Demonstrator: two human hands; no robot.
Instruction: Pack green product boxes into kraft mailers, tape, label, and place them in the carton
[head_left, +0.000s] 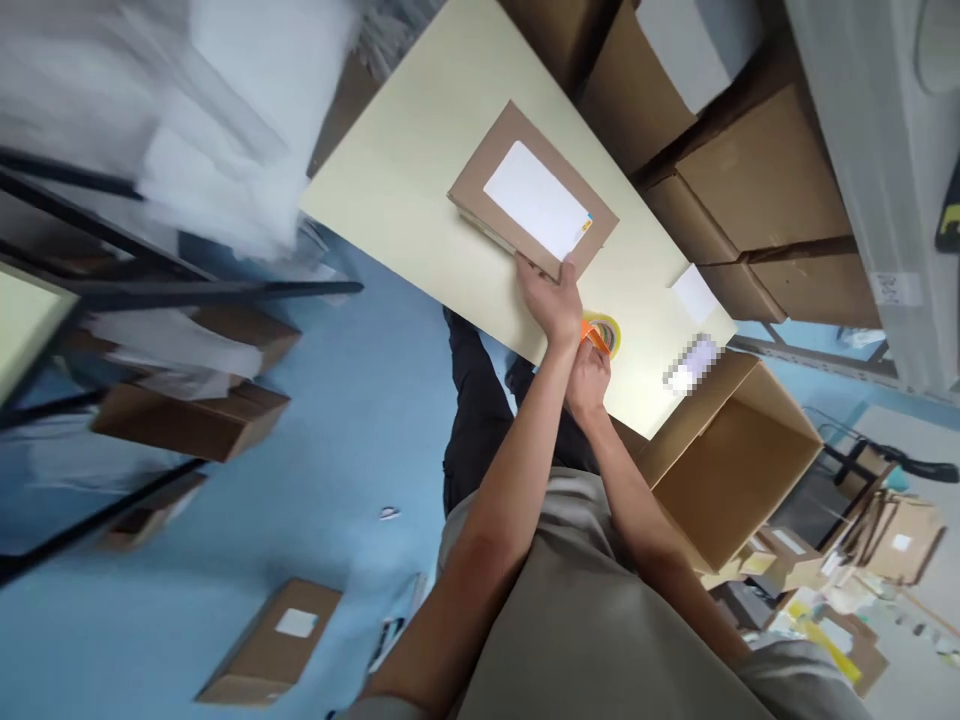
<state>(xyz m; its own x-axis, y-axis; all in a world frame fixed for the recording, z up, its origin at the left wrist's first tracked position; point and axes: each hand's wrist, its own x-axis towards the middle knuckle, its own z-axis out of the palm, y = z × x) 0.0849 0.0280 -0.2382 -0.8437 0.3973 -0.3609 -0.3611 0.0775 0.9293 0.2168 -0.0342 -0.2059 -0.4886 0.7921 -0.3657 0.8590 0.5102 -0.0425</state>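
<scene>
A brown cardboard box [469,190] with a large white label [536,200] on top lies at a slant over the pale yellow table [420,130]. My left hand [551,300] grips its near edge, the thumb on top and the fingers along the side. Just below and to the right, my right hand [590,378] is closed on an orange tape dispenser [596,336] carrying a yellowish roll of tape. My two wrists are close together. Part of the dispenser is hidden by my fingers.
A large open carton [742,470] stands at the table's right end. Stacked cartons [765,170] line the far side. A white slip [695,293] and a blurred-out item [691,364] lie on the table. Another labelled box [274,640] rests on the blue floor, near shelving at left.
</scene>
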